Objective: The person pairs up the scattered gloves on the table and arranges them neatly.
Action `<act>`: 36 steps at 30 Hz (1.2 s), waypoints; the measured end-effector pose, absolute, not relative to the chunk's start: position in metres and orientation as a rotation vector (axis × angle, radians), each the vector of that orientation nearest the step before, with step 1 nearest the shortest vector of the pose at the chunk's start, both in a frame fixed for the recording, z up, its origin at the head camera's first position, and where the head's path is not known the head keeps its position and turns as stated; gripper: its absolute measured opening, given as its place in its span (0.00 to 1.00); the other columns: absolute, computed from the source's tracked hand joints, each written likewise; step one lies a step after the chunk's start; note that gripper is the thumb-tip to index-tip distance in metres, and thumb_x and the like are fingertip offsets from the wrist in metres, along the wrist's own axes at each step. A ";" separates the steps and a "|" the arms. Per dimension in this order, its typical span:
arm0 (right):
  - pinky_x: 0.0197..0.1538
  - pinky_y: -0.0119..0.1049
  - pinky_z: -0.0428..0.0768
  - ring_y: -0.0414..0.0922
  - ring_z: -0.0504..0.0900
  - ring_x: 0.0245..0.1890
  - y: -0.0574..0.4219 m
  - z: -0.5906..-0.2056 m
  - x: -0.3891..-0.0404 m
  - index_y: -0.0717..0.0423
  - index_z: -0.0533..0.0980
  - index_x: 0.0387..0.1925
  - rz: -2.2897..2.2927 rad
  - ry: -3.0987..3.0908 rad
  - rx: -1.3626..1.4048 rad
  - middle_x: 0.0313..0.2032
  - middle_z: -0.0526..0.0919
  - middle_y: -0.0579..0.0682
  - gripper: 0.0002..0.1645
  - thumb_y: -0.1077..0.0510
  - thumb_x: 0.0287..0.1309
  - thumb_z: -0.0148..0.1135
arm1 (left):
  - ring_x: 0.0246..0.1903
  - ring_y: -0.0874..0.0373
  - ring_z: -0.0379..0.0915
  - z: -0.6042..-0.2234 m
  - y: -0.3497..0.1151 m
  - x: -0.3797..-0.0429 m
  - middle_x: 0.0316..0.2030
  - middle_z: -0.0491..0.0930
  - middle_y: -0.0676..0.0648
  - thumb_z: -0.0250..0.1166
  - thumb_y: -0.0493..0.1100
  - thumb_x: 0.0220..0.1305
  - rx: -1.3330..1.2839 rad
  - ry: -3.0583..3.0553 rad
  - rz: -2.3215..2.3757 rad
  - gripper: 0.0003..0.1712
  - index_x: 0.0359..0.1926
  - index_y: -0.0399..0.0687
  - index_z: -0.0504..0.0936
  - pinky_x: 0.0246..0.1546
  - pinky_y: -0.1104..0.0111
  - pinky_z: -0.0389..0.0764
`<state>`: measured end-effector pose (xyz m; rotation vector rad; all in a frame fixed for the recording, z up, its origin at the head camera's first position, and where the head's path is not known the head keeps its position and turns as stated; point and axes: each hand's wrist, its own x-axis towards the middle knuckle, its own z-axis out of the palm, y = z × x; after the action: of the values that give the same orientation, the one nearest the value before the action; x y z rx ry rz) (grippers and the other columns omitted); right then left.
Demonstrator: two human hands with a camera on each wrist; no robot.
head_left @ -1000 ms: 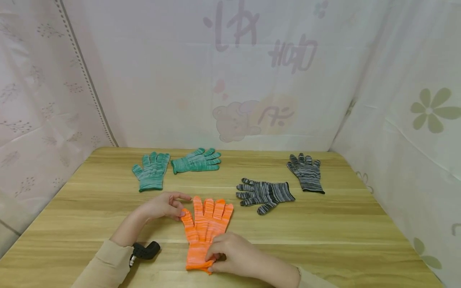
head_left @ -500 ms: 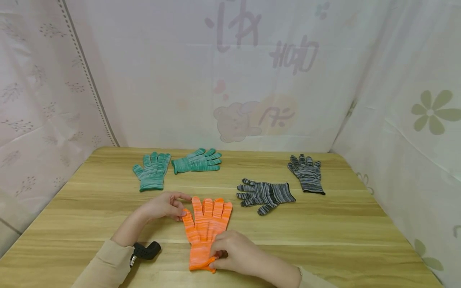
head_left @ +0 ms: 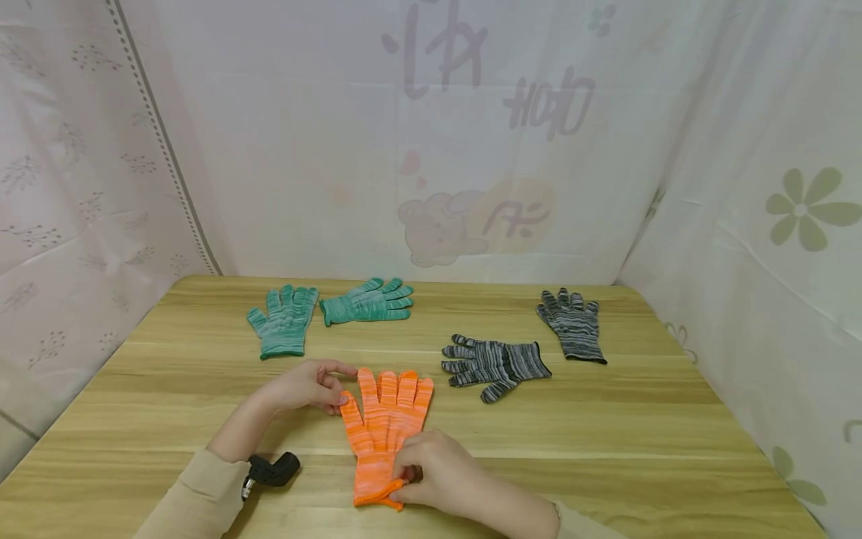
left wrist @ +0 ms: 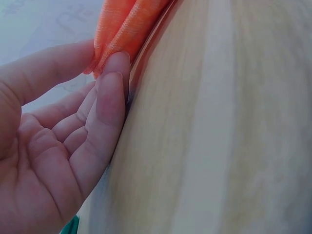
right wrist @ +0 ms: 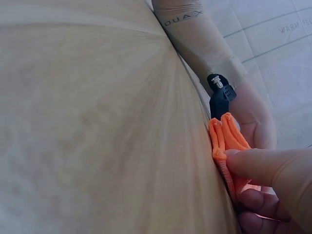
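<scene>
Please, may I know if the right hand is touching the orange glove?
Touching. The right wrist view shows it: the right hand pinches the orange glove near its edge, with no gap between skin and fabric.

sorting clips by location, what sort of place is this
Probably a curtained work booth: patterned hangings on three sides of a wooden table, with knit gloves laid out on it.

Hands [head_left: 306, 385] [head_left: 441, 471] pinching orange glove [head_left: 387, 427] on wooden table [head_left: 640, 449].
</scene>
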<state>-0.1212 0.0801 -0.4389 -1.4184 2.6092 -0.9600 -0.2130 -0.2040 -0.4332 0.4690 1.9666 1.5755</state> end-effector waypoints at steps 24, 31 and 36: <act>0.42 0.20 0.70 0.30 0.70 0.40 0.085 -0.439 -0.122 0.44 0.87 0.33 -0.956 2.539 -1.514 0.38 0.78 0.34 0.11 0.62 0.47 0.73 | 0.26 0.55 0.78 -0.434 -0.205 -0.214 0.29 0.81 0.42 0.63 0.31 0.62 0.453 1.981 1.577 0.34 0.66 0.25 0.59 0.32 0.63 0.82; 0.46 0.25 0.68 0.30 0.69 0.41 0.086 -0.440 -0.122 0.40 0.87 0.33 -0.879 2.606 -1.562 0.38 0.78 0.32 0.13 0.60 0.44 0.73 | 0.29 0.52 0.78 -0.433 -0.203 -0.213 0.35 0.80 0.41 0.63 0.34 0.63 0.455 2.028 1.567 0.34 0.66 0.29 0.61 0.32 0.61 0.82; 0.47 0.27 0.67 0.31 0.69 0.41 0.086 -0.439 -0.122 0.39 0.86 0.33 -0.840 2.615 -1.573 0.39 0.78 0.32 0.12 0.58 0.44 0.73 | 0.33 0.49 0.78 -0.432 -0.203 -0.213 0.43 0.78 0.39 0.60 0.36 0.66 0.456 2.089 1.574 0.30 0.66 0.33 0.62 0.32 0.59 0.81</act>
<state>-0.1224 0.0858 -0.4387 -1.5729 2.6147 -0.8399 -0.2129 -0.2029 -0.4320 0.4556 2.0891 1.5741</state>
